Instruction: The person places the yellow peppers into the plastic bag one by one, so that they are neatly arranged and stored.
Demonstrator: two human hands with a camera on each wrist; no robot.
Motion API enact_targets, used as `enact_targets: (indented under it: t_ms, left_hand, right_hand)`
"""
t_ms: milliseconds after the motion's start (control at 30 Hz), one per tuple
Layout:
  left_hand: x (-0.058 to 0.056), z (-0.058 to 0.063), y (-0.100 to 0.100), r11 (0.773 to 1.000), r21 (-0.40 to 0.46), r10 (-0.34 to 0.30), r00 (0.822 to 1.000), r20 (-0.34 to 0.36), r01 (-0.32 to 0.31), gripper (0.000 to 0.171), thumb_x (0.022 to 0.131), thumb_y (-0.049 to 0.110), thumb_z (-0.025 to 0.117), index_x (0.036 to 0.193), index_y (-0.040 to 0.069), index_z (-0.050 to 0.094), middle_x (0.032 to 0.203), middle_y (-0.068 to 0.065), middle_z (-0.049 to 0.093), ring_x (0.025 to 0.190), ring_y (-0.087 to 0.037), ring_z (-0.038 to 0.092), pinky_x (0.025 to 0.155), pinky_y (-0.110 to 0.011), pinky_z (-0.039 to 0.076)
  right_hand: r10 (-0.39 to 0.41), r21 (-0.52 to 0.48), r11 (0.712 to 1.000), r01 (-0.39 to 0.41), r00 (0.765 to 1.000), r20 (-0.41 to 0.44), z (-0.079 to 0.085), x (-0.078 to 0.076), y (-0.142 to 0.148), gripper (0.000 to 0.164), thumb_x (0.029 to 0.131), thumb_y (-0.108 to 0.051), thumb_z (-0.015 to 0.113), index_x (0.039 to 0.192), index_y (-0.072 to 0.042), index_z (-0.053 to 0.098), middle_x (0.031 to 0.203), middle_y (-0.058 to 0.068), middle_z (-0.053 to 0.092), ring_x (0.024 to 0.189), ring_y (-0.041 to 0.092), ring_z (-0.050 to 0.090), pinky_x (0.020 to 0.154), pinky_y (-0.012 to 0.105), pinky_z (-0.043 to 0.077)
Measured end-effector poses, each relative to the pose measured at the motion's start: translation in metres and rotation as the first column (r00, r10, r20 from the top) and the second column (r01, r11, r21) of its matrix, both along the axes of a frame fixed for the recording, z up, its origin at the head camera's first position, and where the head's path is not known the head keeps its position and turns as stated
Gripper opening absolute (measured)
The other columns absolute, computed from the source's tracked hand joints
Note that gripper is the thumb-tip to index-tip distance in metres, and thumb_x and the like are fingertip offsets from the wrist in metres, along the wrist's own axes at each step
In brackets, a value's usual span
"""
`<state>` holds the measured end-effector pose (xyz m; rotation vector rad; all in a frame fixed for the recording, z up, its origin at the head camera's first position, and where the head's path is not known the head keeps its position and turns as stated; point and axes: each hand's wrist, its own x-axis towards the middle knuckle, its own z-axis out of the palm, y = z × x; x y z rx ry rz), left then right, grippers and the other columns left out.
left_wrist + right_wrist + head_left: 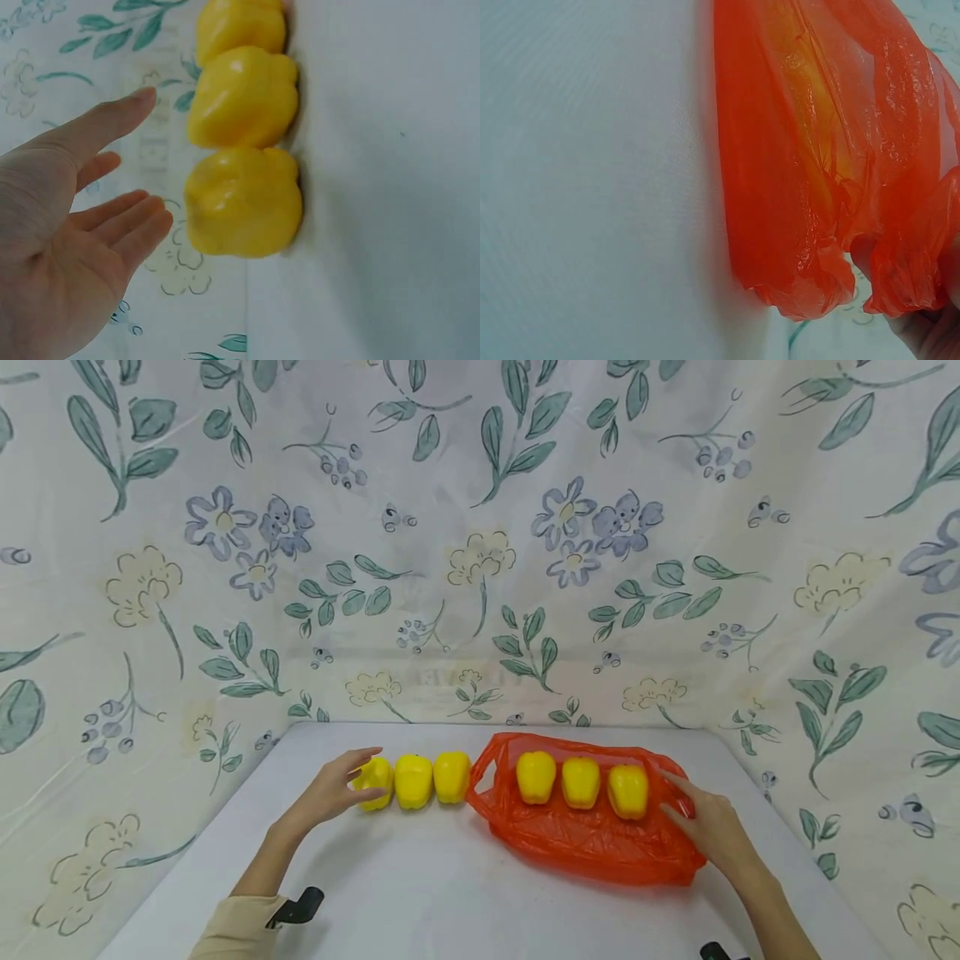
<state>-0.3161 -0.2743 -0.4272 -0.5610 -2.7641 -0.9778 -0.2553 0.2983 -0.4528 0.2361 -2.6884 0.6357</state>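
Staged tabletop booth: floral cloth backdrop point(480, 527), white table point(450, 893)

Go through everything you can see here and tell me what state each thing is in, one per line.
Left hand: open, fingers by the end pepper.
Right hand: gripping the bag's edge.
Orange plastic bag: lying flat, crumpled.
Three peppers on the bag: in a row, upright.
Three peppers on the table: in a row, touching.

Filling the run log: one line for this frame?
left hand: open by leftmost yellow bell pepper | right hand: holds crinkled orange plastic bag
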Motion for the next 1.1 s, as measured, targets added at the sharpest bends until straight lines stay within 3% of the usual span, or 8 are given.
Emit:
enact_targets:
  t_ms: [133, 300, 400, 500, 767, 1100]
  left_hand:
    - [-0.006, -0.007, -0.009, 0.998, -0.040, 0.046, 0.998, 0.038, -0.045, 0.081, 0.080, 0.025, 0.082, 0.147, 0.009, 0.041, 0.150, -0.023, 0.042, 0.133, -0.045, 0.045, 0.104, -0.057, 0.044]
    - [-0.012, -0.012, -0.016, 0.990, -0.119, 0.087, 0.995, 0.054, -0.080, 0.095, 0.076, 0.030, 0.084, 0.152, 0.008, 0.032, 0.151, -0.027, 0.036, 0.136, -0.049, 0.038, 0.107, -0.066, 0.035]
    - [-0.016, -0.016, -0.019, 0.989, -0.123, 0.090, 0.993, 0.076, -0.080, 0.101, 0.075, 0.032, 0.085, 0.154, 0.008, 0.027, 0.153, -0.028, 0.032, 0.140, -0.050, 0.031, 0.110, -0.068, 0.029]
    - [-0.021, -0.020, -0.021, 0.991, -0.108, 0.086, 0.989, 0.122, -0.073, 0.105, 0.074, 0.034, 0.085, 0.155, 0.008, 0.024, 0.155, -0.028, 0.029, 0.139, -0.050, 0.033, 0.110, -0.068, 0.031]
    - [-0.030, -0.027, -0.023, 0.995, -0.081, 0.068, 0.977, 0.200, -0.053, 0.104, 0.076, 0.030, 0.084, 0.156, 0.009, 0.021, 0.156, -0.028, 0.028, 0.137, -0.048, 0.037, 0.107, -0.060, 0.040]
    - [-0.029, -0.030, -0.020, 0.993, -0.097, 0.092, 0.963, 0.251, -0.070, 0.100, 0.077, 0.027, 0.084, 0.154, 0.008, 0.024, 0.156, -0.025, 0.030, 0.142, -0.047, 0.029, 0.113, -0.065, 0.029]
  right_hand:
    - [0.002, -0.008, 1.000, -0.002, 1.000, 0.001, 0.001, 0.001, 0.000, 0.056, 0.087, -0.014, 0.072, 0.139, -0.007, 0.052, 0.120, 0.028, 0.065, 0.087, 0.030, 0.066, 0.073, 0.043, 0.061]
    - [-0.002, -0.019, 1.000, 0.003, 1.000, 0.014, 0.002, 0.002, -0.001, 0.056, 0.087, -0.013, 0.072, 0.139, -0.008, 0.052, 0.121, 0.028, 0.065, 0.088, 0.031, 0.066, 0.070, 0.039, 0.061]
    - [-0.001, -0.021, 1.000, 0.002, 1.000, 0.013, 0.003, 0.002, -0.001, 0.056, 0.087, -0.013, 0.073, 0.139, -0.008, 0.052, 0.120, 0.028, 0.065, 0.086, 0.029, 0.066, 0.069, 0.038, 0.061]
    - [0.000, -0.021, 1.000, 0.000, 1.000, 0.009, 0.004, 0.002, -0.001, 0.056, 0.087, -0.013, 0.073, 0.139, -0.008, 0.052, 0.118, 0.028, 0.066, 0.085, 0.027, 0.065, 0.069, 0.039, 0.061]
    - [-0.002, -0.023, 1.000, 0.002, 1.000, 0.006, 0.002, 0.001, -0.001, 0.056, 0.087, -0.013, 0.073, 0.139, -0.009, 0.053, 0.120, 0.028, 0.065, 0.090, 0.033, 0.067, 0.072, 0.041, 0.061]
    - [0.004, -0.022, 1.000, -0.004, 1.000, 0.007, 0.002, 0.001, 0.000, 0.056, 0.086, -0.013, 0.073, 0.138, -0.008, 0.053, 0.120, 0.029, 0.065, 0.087, 0.031, 0.067, 0.069, 0.038, 0.061]
